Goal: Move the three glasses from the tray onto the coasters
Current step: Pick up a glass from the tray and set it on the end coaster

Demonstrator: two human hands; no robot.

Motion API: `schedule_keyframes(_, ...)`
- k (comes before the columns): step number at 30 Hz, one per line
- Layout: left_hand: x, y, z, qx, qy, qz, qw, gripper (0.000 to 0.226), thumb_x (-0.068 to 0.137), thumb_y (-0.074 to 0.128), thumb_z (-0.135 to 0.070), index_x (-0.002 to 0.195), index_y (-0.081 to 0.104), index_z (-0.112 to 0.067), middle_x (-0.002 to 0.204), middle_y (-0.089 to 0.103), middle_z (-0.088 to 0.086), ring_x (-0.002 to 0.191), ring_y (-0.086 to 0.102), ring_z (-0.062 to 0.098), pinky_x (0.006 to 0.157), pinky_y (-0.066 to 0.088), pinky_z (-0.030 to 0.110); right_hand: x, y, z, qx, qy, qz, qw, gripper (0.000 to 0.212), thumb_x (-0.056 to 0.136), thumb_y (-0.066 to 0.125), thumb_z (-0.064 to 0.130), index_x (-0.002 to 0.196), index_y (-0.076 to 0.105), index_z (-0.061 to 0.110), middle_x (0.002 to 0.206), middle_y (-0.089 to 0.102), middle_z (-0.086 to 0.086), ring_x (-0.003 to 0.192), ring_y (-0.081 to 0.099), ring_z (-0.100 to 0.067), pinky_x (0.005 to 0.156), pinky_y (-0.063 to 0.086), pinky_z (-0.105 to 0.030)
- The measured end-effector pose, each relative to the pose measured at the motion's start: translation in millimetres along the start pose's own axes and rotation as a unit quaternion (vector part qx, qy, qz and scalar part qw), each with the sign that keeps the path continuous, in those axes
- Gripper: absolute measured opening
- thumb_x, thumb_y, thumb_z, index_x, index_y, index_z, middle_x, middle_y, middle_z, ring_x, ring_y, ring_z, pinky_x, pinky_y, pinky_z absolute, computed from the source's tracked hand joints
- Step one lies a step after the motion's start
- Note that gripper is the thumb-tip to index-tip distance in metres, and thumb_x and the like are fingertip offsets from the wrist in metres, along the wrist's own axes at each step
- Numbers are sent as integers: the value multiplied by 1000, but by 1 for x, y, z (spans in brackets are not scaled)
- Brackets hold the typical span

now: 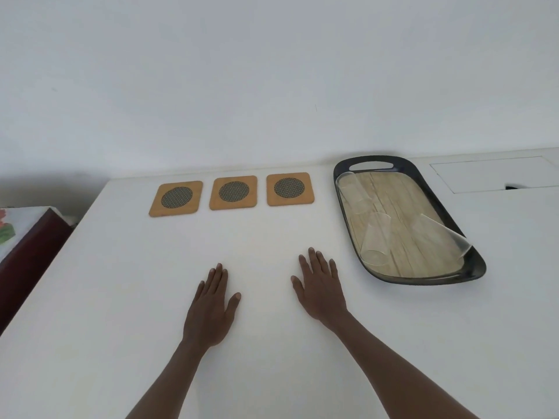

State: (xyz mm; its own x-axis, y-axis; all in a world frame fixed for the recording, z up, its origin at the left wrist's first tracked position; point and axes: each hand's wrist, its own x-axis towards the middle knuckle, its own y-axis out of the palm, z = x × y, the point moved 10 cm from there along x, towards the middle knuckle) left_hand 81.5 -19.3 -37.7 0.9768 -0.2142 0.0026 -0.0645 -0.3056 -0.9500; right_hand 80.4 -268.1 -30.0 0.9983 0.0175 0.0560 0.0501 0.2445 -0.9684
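Three clear glasses lie on their sides in a dark tray (475,267) with a wood-look floor, on the right of the white table. One glass (352,192) lies at the tray's far left, one (376,237) in the middle, one (438,237) at the near right. Three square wooden coasters with dark round centres sit in a row at the table's far side: left coaster (176,198), middle coaster (233,192), right coaster (289,189). My left hand (211,306) and my right hand (320,288) rest flat on the table, fingers spread, holding nothing.
The white table (121,297) runs to a white wall at the back. Its left edge drops beside a dark red piece of furniture (30,252) with a flowered cloth. A rectangular panel (490,173) is set in the surface behind the tray.
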Motion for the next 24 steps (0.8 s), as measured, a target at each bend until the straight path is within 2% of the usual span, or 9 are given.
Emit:
schedule_keyframes(5,1,2,2,2,1,-6,1000,80,91,11,-61,156,9,-13,164,-1,-4,152,-3,10,124,5,34,1,-2,1,9,0,15,1000,61,105,30,44,157,26,13,168,12,-16,155,10,-29,125,4,-49)
schedule_keyframes(8,2,5,4,9,2,-5,1000,80,92,11,-61,156,9,-14,165,-1,-4,152,-4,9,124,4,33,5,-14,3,33,-7,23,999,61,105,33,42,157,25,11,167,15,-16,155,13,-29,124,10,-47)
schedule_keyframes(13,4,5,6,7,2,-7,1000,81,92,11,-62,156,11,-13,165,0,-3,152,-2,9,124,6,34,11,-81,-2,59,-28,-88,994,58,101,46,39,147,42,4,157,37,-21,148,31,-35,120,27,-46)
schedule_keyframes(19,3,5,7,8,2,-7,1000,82,91,11,-62,156,12,-12,165,2,-3,151,-1,9,124,7,35,6,-149,-74,87,133,-230,960,53,89,62,33,132,53,3,142,50,-23,131,46,-39,106,43,-48)
schedule_keyframes(21,3,4,7,7,2,-8,1000,82,91,11,-62,155,12,-12,165,2,-2,151,-1,9,124,7,35,-2,-153,-102,104,193,-238,946,53,87,65,29,131,53,2,137,52,-24,125,48,-41,100,46,-51)
schedule_keyframes(24,3,3,6,4,2,-9,1000,82,91,11,-62,155,13,-11,164,2,-3,151,-1,9,124,8,36,-9,-143,-134,114,266,-201,936,58,87,66,31,133,50,-1,135,52,-25,121,49,-41,92,50,-50)
